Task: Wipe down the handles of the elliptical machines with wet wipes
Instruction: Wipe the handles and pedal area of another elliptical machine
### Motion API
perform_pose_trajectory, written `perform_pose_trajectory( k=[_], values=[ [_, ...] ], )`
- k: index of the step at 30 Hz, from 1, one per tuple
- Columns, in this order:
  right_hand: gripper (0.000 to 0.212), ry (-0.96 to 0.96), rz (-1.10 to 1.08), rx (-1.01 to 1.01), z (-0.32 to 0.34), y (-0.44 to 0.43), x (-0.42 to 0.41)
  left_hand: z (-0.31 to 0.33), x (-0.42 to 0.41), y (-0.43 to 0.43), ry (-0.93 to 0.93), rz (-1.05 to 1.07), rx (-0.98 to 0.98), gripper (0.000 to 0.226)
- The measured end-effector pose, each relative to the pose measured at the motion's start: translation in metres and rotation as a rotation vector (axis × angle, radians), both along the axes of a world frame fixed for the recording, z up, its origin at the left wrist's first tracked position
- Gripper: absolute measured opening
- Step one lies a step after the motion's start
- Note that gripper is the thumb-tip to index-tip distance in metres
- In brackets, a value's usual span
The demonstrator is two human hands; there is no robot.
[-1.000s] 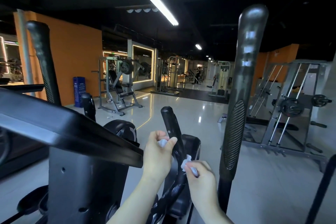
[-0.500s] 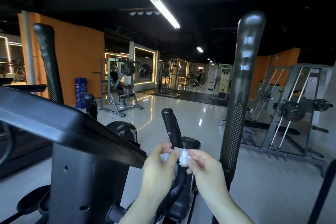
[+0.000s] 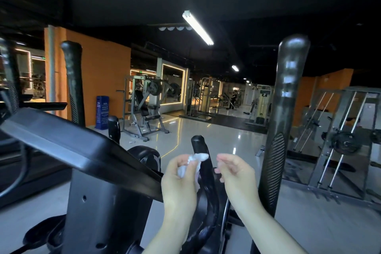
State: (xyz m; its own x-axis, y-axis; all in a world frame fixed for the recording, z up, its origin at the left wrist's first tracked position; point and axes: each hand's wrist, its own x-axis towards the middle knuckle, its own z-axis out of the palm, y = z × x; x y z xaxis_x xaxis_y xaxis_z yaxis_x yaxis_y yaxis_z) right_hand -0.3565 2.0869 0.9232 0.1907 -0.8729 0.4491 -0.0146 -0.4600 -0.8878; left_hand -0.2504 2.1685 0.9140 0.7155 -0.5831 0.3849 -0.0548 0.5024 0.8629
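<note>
My left hand (image 3: 179, 181) pinches a crumpled white wet wipe (image 3: 190, 163) against the left side of the short black inner handle (image 3: 203, 163) of the elliptical. My right hand (image 3: 235, 173) hovers just right of that handle, fingers loosely curled, holding nothing. The tall right swing handle (image 3: 285, 109) rises beside my right forearm. A tall left swing handle (image 3: 73, 80) and a second short inner handle (image 3: 113, 128) stand beyond the black console (image 3: 68, 142).
The elliptical's dark body (image 3: 99, 212) fills the lower left. Weight machines (image 3: 144, 105) stand on the glossy floor ahead, a barbell rack (image 3: 342, 140) to the right. A blue bin (image 3: 102, 112) sits by the orange wall.
Both hands held the wipe together at the inner handle. My right hand has let go and moved right, leaving the wipe in my left hand. The view has tilted upward.
</note>
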Motion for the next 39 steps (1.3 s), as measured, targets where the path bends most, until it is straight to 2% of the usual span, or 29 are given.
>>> perform_pose_trajectory(
  k=[3, 5, 8, 13, 18, 22, 24, 28, 30, 33, 36, 39],
  values=[
    [0.032, 0.048, -0.016, -0.001, 0.003, -0.009, 0.006, 0.011, 0.006, -0.015, 0.047, 0.139, -0.014, 0.013],
    [0.032, 0.059, -0.008, 0.010, 0.003, -0.012, 0.009, 0.018, 0.008, -0.021, 0.022, 0.175, -0.036, 0.007],
    [0.033, 0.076, 0.011, 0.015, -0.001, -0.014, 0.011, 0.018, 0.008, -0.027, -0.074, 0.170, -0.006, 0.006],
    [0.037, 0.091, 0.034, 0.000, -0.005, -0.015, 0.013, -0.012, 0.015, -0.034, -0.150, 0.103, 0.148, 0.019],
    [0.036, 0.096, 0.035, -0.011, -0.006, -0.015, 0.012, -0.040, 0.005, -0.027, -0.359, 0.042, 0.299, 0.018],
    [0.036, 0.109, 0.035, -0.026, -0.003, -0.014, 0.010, -0.011, 0.005, -0.021, -0.188, 0.133, 0.057, 0.019],
    [0.037, 0.106, 0.037, -0.036, 0.000, -0.013, 0.009, 0.009, 0.008, -0.019, -0.176, 0.176, -0.018, 0.008],
    [0.044, 0.113, 0.038, -0.094, -0.001, -0.011, 0.010, 0.011, 0.008, -0.022, -0.260, 0.174, 0.050, 0.007],
    [0.049, 0.104, 0.038, -0.127, -0.002, -0.008, 0.010, -0.007, 0.009, -0.027, -0.249, 0.145, 0.122, 0.015],
    [0.052, 0.113, 0.035, -0.139, -0.001, -0.006, 0.010, -0.021, 0.010, -0.029, -0.225, 0.079, 0.228, 0.015],
    [0.052, 0.127, 0.036, -0.117, 0.001, -0.006, 0.010, -0.003, 0.012, -0.025, -0.120, 0.116, 0.084, 0.012],
    [0.044, 0.159, 0.043, -0.084, 0.001, -0.008, 0.011, 0.023, 0.014, -0.024, -0.122, 0.215, -0.049, 0.010]
  ],
)
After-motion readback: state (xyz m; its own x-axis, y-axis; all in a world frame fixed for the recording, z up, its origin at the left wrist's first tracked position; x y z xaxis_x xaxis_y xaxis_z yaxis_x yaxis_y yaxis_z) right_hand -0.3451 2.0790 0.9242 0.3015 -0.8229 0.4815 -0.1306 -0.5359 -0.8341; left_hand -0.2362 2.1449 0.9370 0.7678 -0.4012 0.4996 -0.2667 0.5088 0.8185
